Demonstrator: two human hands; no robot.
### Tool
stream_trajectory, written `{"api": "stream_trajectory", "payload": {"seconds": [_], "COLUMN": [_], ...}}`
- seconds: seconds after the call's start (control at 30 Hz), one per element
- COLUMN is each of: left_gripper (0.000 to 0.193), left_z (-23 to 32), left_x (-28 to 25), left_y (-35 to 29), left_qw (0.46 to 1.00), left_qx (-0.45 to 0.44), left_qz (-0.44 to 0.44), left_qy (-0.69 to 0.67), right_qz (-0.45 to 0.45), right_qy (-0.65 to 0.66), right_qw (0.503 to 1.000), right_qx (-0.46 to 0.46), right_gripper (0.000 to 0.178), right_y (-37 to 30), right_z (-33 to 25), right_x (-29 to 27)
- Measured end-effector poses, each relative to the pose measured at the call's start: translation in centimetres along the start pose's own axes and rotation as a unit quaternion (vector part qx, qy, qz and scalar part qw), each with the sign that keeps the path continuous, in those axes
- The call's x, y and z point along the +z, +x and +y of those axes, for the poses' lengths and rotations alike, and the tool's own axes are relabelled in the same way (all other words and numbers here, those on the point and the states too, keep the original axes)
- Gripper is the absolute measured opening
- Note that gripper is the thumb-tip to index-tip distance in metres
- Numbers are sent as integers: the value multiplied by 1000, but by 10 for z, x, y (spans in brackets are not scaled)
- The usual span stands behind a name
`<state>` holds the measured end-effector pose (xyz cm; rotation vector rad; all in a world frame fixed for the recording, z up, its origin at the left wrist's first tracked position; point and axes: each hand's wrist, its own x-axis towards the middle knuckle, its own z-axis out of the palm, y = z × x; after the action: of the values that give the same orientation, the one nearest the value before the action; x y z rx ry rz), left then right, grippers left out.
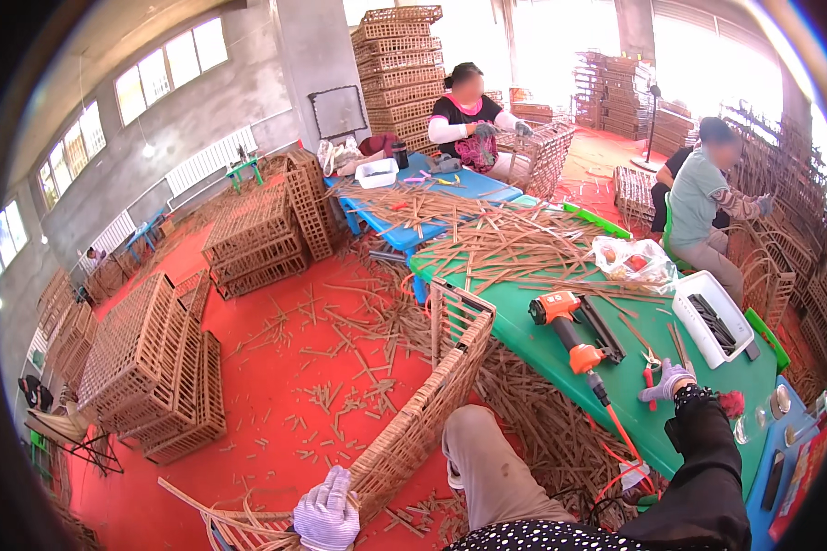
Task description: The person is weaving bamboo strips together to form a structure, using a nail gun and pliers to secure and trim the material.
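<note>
My left hand (326, 511), in a striped pale glove, is closed over the rim of a long brown woven crate (421, 404) beside my knee. Loose strips (239, 523) stick out from the crate's near end, by that hand. My gloved right hand (667, 382) reaches onto the green table (560, 367), its thumb and fingers about the red handles of a pair of pliers (651, 365). The pliers' jaws point away from me. To their left lies an orange and black nail gun (574, 332) with an orange air hose (625, 430) running off the table edge.
Brown strips (505, 241) are heaped along the table. A white tray (710, 317) holds dark staple sticks, with a plastic bag (636, 262) behind it. Finished crates (156, 367) are stacked on the red floor (285, 376) among offcuts. Other people (473, 124) work on crates beyond the tables.
</note>
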<state>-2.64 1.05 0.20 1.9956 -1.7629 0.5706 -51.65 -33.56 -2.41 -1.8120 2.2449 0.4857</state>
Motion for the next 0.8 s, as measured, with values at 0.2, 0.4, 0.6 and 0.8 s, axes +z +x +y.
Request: {"api": "stream_trajectory", "payload": {"seconds": [0.2, 0.4, 0.6, 0.8], "left_gripper": [38, 42, 27, 25], "left_z": [-1, -9, -16, -48], "left_x": [-2, -6, -15, -9], "left_y": [0, -9, 3, 26], "left_qw": [1000, 999, 973, 859], "left_qx": [-3, 34, -103, -268], "left_qz": [15, 0, -36, 8], "left_qy": [10, -34, -203, -436], "right_qz": [-3, 145, 190, 327], "right_qy": [16, 123, 149, -31], "right_qw": [1000, 982, 930, 701], "right_qx": [22, 21, -277, -633], "right_gripper": [93, 33, 61, 52], "right_y": [26, -1, -35, -135], "right_z": [7, -13, -125, -261], "right_x": [4, -11, -47, -81]}}
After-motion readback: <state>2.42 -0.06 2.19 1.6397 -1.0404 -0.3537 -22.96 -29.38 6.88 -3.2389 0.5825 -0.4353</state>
